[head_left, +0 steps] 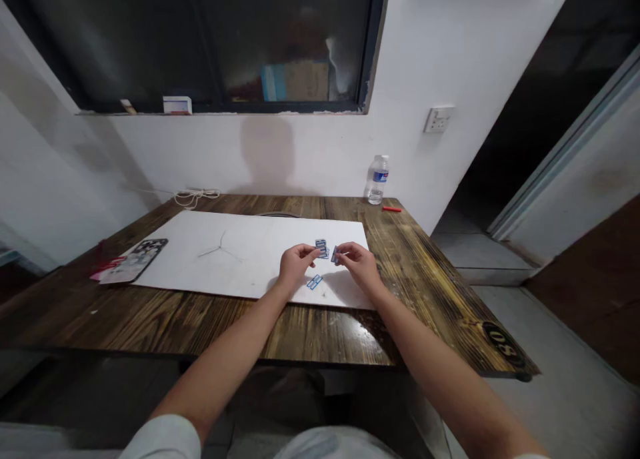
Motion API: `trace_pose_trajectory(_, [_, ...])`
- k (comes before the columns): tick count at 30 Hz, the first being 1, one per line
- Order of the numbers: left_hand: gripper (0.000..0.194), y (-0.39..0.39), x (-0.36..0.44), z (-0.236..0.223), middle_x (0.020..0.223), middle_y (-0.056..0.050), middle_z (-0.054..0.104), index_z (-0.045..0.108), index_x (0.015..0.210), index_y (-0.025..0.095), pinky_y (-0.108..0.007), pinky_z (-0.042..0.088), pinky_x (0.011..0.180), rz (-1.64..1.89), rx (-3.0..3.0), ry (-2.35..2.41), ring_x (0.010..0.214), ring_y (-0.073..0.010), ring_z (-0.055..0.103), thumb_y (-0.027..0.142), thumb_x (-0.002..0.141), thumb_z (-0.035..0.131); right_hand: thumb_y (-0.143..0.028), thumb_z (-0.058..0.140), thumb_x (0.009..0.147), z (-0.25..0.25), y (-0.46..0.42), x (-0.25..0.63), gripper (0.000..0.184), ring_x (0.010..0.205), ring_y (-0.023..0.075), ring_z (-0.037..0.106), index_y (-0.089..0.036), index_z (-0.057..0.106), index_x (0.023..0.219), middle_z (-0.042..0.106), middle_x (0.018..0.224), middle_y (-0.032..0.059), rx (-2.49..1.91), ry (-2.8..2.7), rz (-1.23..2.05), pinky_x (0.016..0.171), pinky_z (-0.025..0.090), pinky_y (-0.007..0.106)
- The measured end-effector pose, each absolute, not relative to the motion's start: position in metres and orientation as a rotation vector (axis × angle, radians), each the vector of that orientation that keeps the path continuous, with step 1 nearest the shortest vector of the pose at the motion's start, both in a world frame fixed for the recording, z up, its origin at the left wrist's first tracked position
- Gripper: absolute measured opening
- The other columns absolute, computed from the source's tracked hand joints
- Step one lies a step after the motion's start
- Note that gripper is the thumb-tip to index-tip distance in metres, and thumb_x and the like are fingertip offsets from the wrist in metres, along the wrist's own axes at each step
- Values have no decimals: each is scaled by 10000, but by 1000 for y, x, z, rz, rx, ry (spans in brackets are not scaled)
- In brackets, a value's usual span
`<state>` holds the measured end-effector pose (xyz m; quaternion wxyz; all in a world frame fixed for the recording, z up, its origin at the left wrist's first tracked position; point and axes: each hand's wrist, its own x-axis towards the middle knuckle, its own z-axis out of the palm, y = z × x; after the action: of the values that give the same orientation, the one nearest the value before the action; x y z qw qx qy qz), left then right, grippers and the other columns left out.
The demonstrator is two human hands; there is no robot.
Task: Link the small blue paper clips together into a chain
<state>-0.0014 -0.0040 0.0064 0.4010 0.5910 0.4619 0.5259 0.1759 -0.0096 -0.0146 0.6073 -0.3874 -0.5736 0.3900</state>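
Note:
My left hand [298,263] is closed, thumb and fingers pinching a small blue-and-white card [321,246] with dark stripes across it. Just to the right, my right hand [356,261] pinches a small dark blue card [335,253] between thumb and forefinger. The two cards are a short gap apart, over the right part of a white board [260,245]. Between them, slightly lower, shows another blue-edged piece [326,253], partly hidden. Below my hands a blue-framed label-like piece [315,282] lies tilted on the board. Print on the pieces is too small to read.
The board lies on a dark wooden table [310,335]. Thin dark wires [219,247] rest on its left half, beside a patterned sheet [143,262]. A coiled white cable [195,195], a water bottle [378,180] and a red stick [391,209] are along the back.

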Motion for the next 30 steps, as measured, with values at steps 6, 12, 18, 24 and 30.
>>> trace_pose_trajectory(6, [307, -1, -1, 1, 698, -38, 684, 683, 747, 149, -232, 443, 517, 1302, 1514, 1161, 522, -119, 573, 436, 651, 735, -418, 766, 645, -15, -8, 176, 320, 595, 154, 635, -180, 675, 839, 681, 671, 17, -826, -1274, 935, 618, 534, 308])
trace_pose_trajectory(12, [281, -3, 1, 0, 703, -36, 689, 690, 749, 151, -232, 445, 517, 1244, 1508, 1170, 524, -121, 583, 404, 643, 750, -451, 774, 626, -13, -10, 176, 310, 524, 144, 605, -173, 664, 708, 660, 629, 18, -898, -1267, 935, 529, 507, 280])
trace_pose_trajectory(18, [299, -4, 2, 2, 645, -20, 665, 685, 746, 148, -239, 450, 525, 1191, 1518, 1146, 523, -124, 579, 417, 636, 756, -485, 778, 624, -15, -10, 176, 361, 499, 138, 597, -176, 640, 751, 633, 630, -1, -911, -1296, 889, 492, 488, 261])
trace_pose_trajectory(24, [309, -6, 2, 5, 630, -12, 652, 672, 718, 152, -236, 440, 525, 1161, 1537, 1120, 514, -117, 572, 427, 616, 770, -466, 741, 693, -20, -10, 176, 338, 507, 139, 605, -187, 641, 855, 628, 623, -11, -925, -1399, 799, 505, 467, 255])
trace_pose_trajectory(30, [317, -8, 3, 8, 644, -19, 659, 671, 703, 150, -240, 443, 526, 1141, 1545, 1093, 512, -116, 561, 434, 605, 774, -463, 720, 715, -20, -11, 175, 340, 511, 139, 594, -195, 622, 900, 633, 623, -12, -923, -1431, 787, 517, 451, 262])
